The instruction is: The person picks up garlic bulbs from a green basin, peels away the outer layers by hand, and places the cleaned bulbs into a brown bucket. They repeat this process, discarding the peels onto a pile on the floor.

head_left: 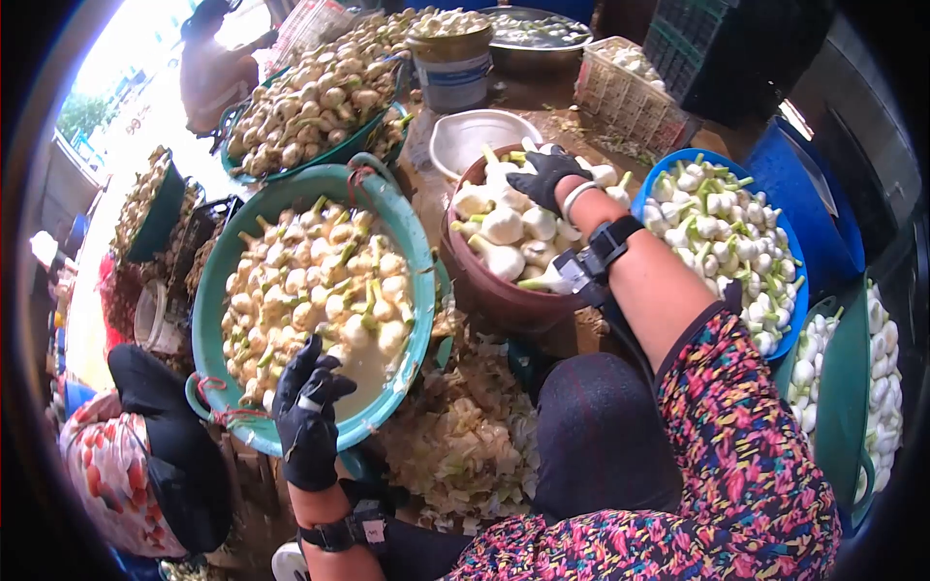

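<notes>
My left hand [310,416], in a black glove with a white band on a finger, is at the near rim of a teal tub [205,320]. Its fingers are apart and partly bent, and I see nothing held in them. Garlic bulbs [310,281] with short green stems sit in cloudy water inside that tub. Over on the right, my right hand [547,177], also gloved in black, lies on top of white garlic bulbs [504,225] in a maroon bucket [523,310]. Its fingers stretch leftward; its palm side is hidden.
A blue basin [796,305] of cleaned garlic stands right of the bucket. Behind are a heaped basket of unpeeled garlic [320,111], a white bowl [475,124] and a plastic crate [630,107]. Peelings [465,436] cover the floor; another person [145,465] sits at left.
</notes>
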### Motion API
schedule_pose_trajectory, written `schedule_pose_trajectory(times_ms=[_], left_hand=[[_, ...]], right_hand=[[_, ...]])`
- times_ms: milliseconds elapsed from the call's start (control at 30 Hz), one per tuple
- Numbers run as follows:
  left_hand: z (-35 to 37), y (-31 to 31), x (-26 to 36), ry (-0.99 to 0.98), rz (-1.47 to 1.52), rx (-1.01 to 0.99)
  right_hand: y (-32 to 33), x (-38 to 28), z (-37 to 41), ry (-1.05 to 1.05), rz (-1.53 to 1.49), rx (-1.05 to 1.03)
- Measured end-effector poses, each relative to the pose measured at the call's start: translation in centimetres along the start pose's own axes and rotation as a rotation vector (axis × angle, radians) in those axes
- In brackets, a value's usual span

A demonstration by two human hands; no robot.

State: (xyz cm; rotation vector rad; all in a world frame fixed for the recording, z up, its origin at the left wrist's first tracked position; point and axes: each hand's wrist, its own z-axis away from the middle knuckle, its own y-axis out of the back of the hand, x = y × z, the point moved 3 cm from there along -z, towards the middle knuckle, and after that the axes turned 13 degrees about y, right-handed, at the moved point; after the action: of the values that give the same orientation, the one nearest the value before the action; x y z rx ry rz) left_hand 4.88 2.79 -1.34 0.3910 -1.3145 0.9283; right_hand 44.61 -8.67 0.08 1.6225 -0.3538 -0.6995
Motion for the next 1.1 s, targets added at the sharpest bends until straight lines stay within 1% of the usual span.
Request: schedule_pose_trajectory(times_ms=[33, 67, 133, 167, 200, 233, 267, 300, 333, 400, 433, 467, 500, 533, 600, 633, 667, 733, 767, 800, 867, 933, 967, 1000, 1067, 1100], left_hand=[[-0.1, 0.0, 0.1, 0.015, -0.031, 0.031], [-0.4, 0.3, 0.2, 0.03, -0.064, 0.056], [-1.3, 1.4, -0.1, 0.063, -0.181, 0.103], [-1.8, 1.4, -0.1, 0.089, -0.265, 0.102], [-2.8, 2.2, -1.0, 0.073, -0.324, 0.042], [-4.0, 2.5, -1.7, 0.015, -0.485, 0.015], [-5.3, 2.6, -2.5, -0.043, -0.646, -0.017], [-6.8, 2.6, -3.4, -0.044, -0.65, -0.013], [-8.4, 2.3, -4.4, -0.053, -0.788, 0.019], [-12.7, 3.0, -7.3, -0.042, -1.077, 0.103], [-12.7, 1.1, -6.3, 0.156, -1.049, 0.11], [-12.1, -0.7, -5.4, 0.356, -1.016, 0.114], [-12.9, -0.3, -6.6, 0.328, -0.942, 0.113], [-14.6, 1.8, -9.1, 0.321, -0.942, 0.099], [-18.2, 5.0, -13.2, 0.081, -0.95, 0.166], [-15.8, 2.3, -10.9, 0.292, -0.57, 0.061], [-15.3, 2.1, -10.2, 0.368, -0.461, 0.011], [-13.1, 1.3, -8.7, 0.295, -0.331, 0.03], [-11.1, 0.3, -6.8, 0.247, -0.196, 0.034], [-9.9, 0.1, -5.5, 0.238, -0.208, 0.071], [-7.1, 0.2, -3.2, 0.242, -0.071, 0.002], [-3.8, -0.7, -0.9, -0.852, -1.186, -0.057], [-2.6, -0.8, -0.6, -0.923, -1.184, -0.028], [-1.8, -0.1, -1.0, -0.733, -1.233, 0.097], [-1.8, 0.9, -1.4, -0.374, -0.905, 0.196], [-1.6, 0.6, -1.3, -0.617, -0.969, 0.176]], right_hand=[[-0.9, 0.4, 0.4, 0.026, 0.134, -0.148], [0.1, -0.6, 0.8, -0.021, 0.09, -0.175], [0.7, -0.6, 0.3, 0.026, -0.205, -0.113], [1.3, -1.2, 0.6, 0.017, -0.24, -0.013], [1.7, -1.9, 0.9, 0.005, -0.276, 0.091], [1.8, -2.9, 1.3, 0.075, -0.376, 0.18], [1.7, -4.5, 2.2, 0.154, -0.643, 0.252], [1.4, -6.4, 3.8, 0.199, -1.036, 0.299], [1.7, -9.1, 6.1, 0.233, -1.398, 0.277], [-0.1, -12.5, 8.9, 0.207, -1.719, 0.16], [-1.1, -13.5, 10.2, 0.025, -1.839, 0.001], [-1.7, -14.6, 11.3, -0.033, -1.81, 0.01], [-3.1, -14.5, 11.5, 0.008, -1.715, -0.111], [-4.7, -14.5, 11.5, -0.012, -1.734, -0.129], [-6.7, -14.3, 11.0, -0.045, -1.495, -0.158], [-6.5, -14.6, 10.9, 0.047, -1.437, -0.101], [-6.3, -14.9, 10.9, 0.138, -1.376, -0.05], [-6.9, -15.5, 10.7, 0.083, -1.404, -0.104], [-7.9, -15.6, 10.4, 0.127, -1.327, -0.096], [-7.2, -15.9, 10.7, 0.14, -1.196, -0.153], [-6.9, -17.2, 12.2, 0.443, -1.035, 0.117], [-7.1, -18.9, 13.3, 0.529, -0.92, 0.066], [-7.1, -19.4, 13.3, 0.608, -1.026, 0.074], [-7.2, -19.7, 13.4, 0.62, -1.034, 0.063], [-6.3, -19.8, 13.8, 0.66, -1.148, 0.019], [-5.5, -19.7, 14.1, 0.515, -1.355, -0.047]])
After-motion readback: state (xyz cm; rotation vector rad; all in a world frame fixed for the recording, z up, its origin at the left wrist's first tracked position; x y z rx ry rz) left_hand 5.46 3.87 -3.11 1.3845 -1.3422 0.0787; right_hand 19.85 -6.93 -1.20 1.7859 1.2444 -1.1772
